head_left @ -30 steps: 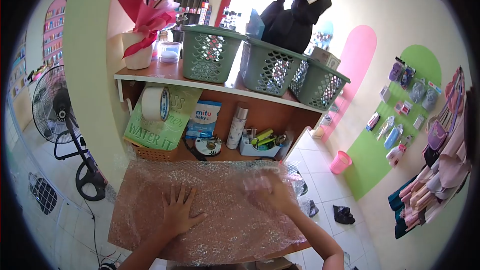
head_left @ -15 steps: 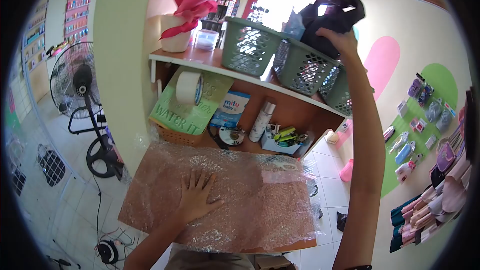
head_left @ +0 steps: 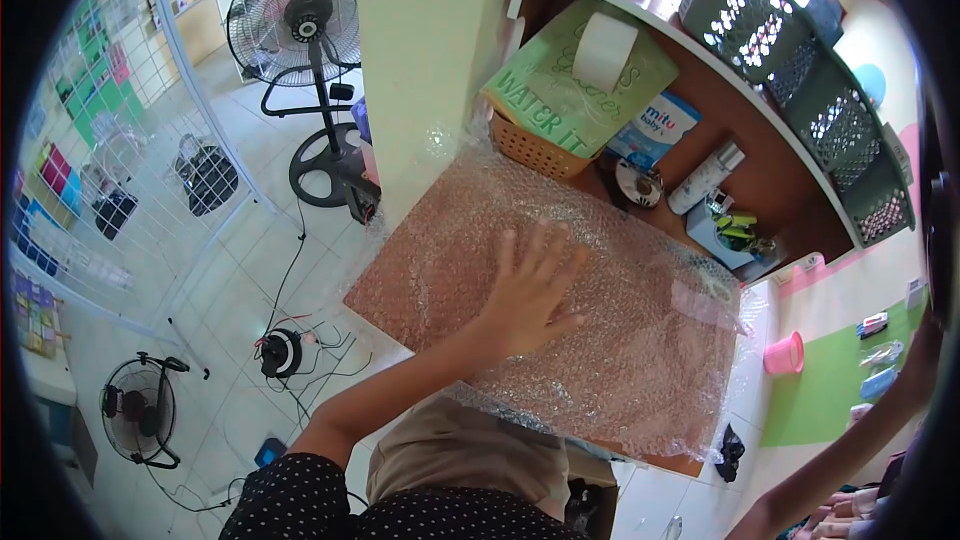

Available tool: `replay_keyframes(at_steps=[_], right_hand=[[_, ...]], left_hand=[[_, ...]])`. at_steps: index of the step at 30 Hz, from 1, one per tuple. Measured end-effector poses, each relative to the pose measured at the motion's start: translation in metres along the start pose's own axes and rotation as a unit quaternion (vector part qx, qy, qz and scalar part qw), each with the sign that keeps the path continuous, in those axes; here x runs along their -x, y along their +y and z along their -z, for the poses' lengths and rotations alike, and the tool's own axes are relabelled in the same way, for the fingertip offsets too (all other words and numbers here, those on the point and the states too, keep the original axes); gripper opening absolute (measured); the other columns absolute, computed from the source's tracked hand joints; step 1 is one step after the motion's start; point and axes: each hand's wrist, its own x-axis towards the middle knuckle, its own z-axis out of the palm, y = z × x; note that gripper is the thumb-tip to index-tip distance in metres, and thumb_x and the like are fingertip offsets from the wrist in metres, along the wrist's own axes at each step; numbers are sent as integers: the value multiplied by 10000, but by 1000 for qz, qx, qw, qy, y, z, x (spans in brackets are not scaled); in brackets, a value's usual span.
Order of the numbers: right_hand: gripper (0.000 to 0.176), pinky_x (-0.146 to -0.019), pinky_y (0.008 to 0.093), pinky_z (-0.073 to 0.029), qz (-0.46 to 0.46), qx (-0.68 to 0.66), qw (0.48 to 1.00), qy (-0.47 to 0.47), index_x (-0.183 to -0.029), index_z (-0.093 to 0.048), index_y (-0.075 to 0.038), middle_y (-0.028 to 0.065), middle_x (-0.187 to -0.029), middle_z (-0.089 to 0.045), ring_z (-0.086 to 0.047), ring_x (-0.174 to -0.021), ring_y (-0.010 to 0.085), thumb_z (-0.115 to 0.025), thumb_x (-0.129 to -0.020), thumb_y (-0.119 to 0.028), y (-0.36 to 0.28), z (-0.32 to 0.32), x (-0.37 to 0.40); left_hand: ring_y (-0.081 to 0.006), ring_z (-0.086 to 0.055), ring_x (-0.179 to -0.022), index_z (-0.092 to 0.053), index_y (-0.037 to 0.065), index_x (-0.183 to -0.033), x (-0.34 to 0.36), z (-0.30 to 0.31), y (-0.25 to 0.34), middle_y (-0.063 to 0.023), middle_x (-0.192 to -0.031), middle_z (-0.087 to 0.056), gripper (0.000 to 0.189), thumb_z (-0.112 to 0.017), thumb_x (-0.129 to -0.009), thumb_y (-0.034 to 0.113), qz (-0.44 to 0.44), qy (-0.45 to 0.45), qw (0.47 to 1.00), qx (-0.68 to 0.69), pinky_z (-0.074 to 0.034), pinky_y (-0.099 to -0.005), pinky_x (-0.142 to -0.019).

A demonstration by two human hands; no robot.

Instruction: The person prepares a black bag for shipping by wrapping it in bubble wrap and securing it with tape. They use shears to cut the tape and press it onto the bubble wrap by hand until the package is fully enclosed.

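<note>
Beyond our left hand, an orange-brown basket has a green printed sheet rising from it, with a roll of tape against the sheet. Farther to the hand's right, a pale box holds green-handled things, and atop the shelf unit stand green baskets whose contents we cannot make out. A blue-and-white pack and a spray can stand between basket and box, beyond the bubble wrap. That wrap covers most of the table, directly under our left hand, which lies palm down, fingers spread. Our right forearm reaches into the dark edge; we cannot tell that hand's grip.
</note>
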Motion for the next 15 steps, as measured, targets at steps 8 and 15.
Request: replay_keyframes(at_steps=[8, 15], right_hand=[[348, -1042, 399, -366, -476, -198, 856, 34, -1141, -564, 5, 103, -1249, -538, -477, -1177, 225, -553, -821, -133, 1, -77, 300], [704, -1072, 355, -313, -536, -272, 786, 142, -1374, -268, 33, 132, -1355, -405, -425, -1233, 223, -664, -792, -3, 1, -237, 372]], left_hand=[[-406, -380, -1247, -340, 56, -1403, 99, 76, -89, -263, -1344, -400, 740, -644, -812, 382, 395, 46, 918, -3, -318, -521, -994], [-309, -567, -878, -444, 16, -1316, 129, 76, -105, -194, -932, -587, 655, -708, -762, 245, 398, 116, 909, 38, -453, -379, -792]])
